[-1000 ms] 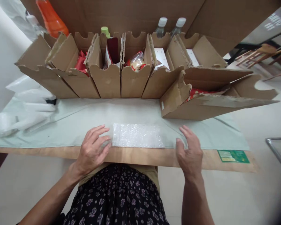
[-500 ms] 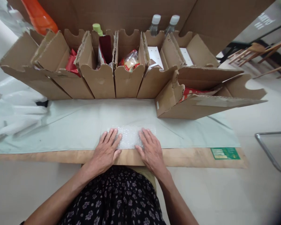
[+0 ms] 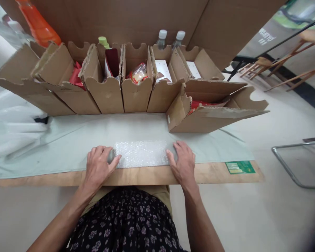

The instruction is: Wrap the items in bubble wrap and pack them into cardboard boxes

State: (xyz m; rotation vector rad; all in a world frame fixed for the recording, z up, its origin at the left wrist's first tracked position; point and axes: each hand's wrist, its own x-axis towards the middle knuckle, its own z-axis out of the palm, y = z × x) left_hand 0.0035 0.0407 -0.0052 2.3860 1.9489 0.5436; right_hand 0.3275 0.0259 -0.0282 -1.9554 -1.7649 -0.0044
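While the left hand (image 3: 98, 167) is positioned with thumb and fingers parted, a clear, rectangular bubble-wrap sheet (image 3: 141, 154) lies flat beside it on the pale-green cloth (image 3: 136, 127) covering the wooden desk (image 3: 147, 176). The right hand (image 3: 183, 164), likewise parted, is at the sheet's right end; contact cannot be confirmed.

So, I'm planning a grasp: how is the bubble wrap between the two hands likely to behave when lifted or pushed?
The bubble wrap looks thin and bubbly, so it is probably light for its size and fairly floppy. Lying flat on the pale green cloth, it seems unlikely to roll or tip, though a push might slide or wrinkle it.
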